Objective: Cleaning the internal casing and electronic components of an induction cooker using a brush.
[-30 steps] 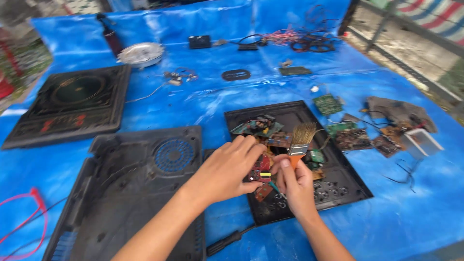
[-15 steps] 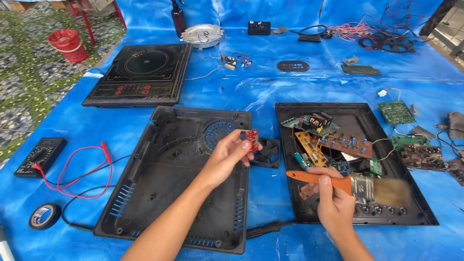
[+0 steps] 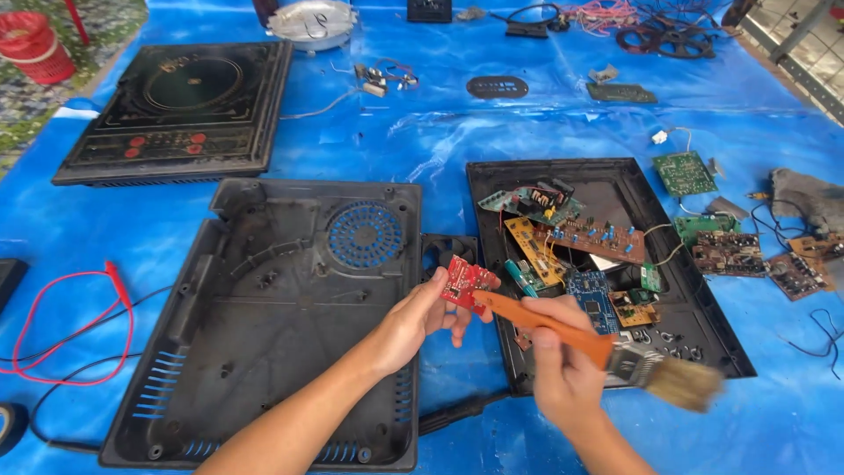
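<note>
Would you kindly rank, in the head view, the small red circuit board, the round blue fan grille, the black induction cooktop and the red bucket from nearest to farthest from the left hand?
1. Small red circuit board: pinched in the left hand.
2. Round blue fan grille: just up and left, in the open black housing.
3. Black induction cooktop: far upper left.
4. Red bucket: top-left corner.

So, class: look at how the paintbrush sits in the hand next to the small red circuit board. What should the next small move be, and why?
Probably turn the paintbrush end for end. The right hand grips its orange handle with the handle tip toward the red circuit board, pinched in the left hand, while the bristles point away from it. Only the bristles could sweep the board clean.
</note>
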